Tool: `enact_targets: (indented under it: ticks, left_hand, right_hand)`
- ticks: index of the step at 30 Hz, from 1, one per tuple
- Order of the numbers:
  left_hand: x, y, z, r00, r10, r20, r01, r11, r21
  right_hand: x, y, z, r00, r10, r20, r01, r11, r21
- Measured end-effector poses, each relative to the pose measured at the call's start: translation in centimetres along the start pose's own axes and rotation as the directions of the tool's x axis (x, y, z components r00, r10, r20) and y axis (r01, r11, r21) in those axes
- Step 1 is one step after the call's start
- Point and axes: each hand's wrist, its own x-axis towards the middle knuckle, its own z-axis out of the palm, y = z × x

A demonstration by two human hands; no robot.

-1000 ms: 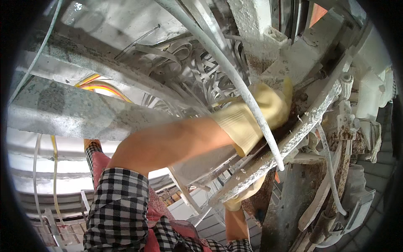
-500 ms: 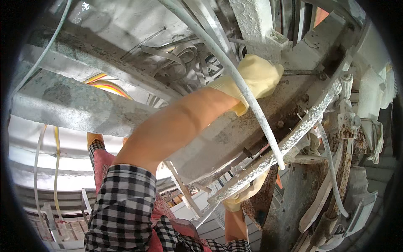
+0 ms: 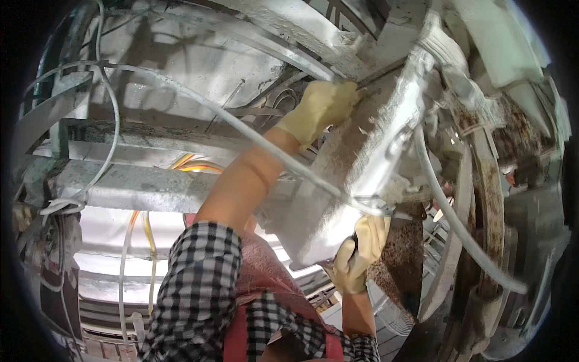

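Both my hands wear pale yellow gloves. My left hand (image 3: pixel 325 110) is raised against the dusty metal frame, closed, its fingertips turned away from view; a thin rod (image 3: pixel 383 72) runs off beside it. What the fingers hold is hidden. Lower and to the right, my right hand (image 3: pixel 360 253) has its fingers curled in, with a small dark thing between thumb and fingers, too small to name. Just above that hand lies the end of a grey hose (image 3: pixel 283 161), which crosses in front of my left forearm. A white-crusted bar (image 3: pixel 395 120) slants up behind it.
A wide grey beam (image 3: pixel 132 186) crosses at left, with yellow and orange cables (image 3: pixel 196 164) behind it. Another hose (image 3: pixel 452 217) hangs at right beside a rusty upright (image 3: pixel 487 181). A thin looped cable (image 3: pixel 111 120) hangs at far left.
The view has shifted and turned. My right hand, partly behind the crusted bar before, now shows in front near the hose end, fingers curled. My left hand remains raised at the frame.
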Motion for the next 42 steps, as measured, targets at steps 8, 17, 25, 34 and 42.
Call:
enact_targets:
  ticks: [8, 17, 25, 34, 42]
  left_hand:
    - [-0.9, -1.4, -1.4, 0.959, 0.158, -0.237, -0.199, 0.968, -0.157]
    - [1.6, 1.7, -1.4, 0.816, -0.244, -0.523, -0.165, 0.77, -0.616]
    - [-19.8, 4.3, -3.9, 0.86, -0.51, -0.022, 0.358, 0.633, -0.686]
    - [-47.4, 12.0, 0.2, 0.645, -0.76, -0.082, 0.498, 0.5, -0.708]
    - [-50.7, 17.4, -1.9, 0.635, -0.674, -0.378, 0.38, 0.698, -0.607]
  right_hand:
    - [0.6, -0.6, -0.1, 0.967, -0.181, -0.182, 0.208, 0.968, 0.143]
    - [-1.9, 2.2, 0.9, 0.976, -0.151, -0.158, 0.17, 0.979, 0.116]
    - [-2.5, 0.9, 0.7, 0.94, -0.225, -0.255, 0.249, 0.966, 0.067]
    - [-5.2, 4.4, 3.1, 0.86, -0.311, -0.405, 0.382, 0.918, 0.106]
    - [-6.3, -3.5, 1.9, 0.928, -0.335, -0.16, 0.356, 0.68, 0.641]
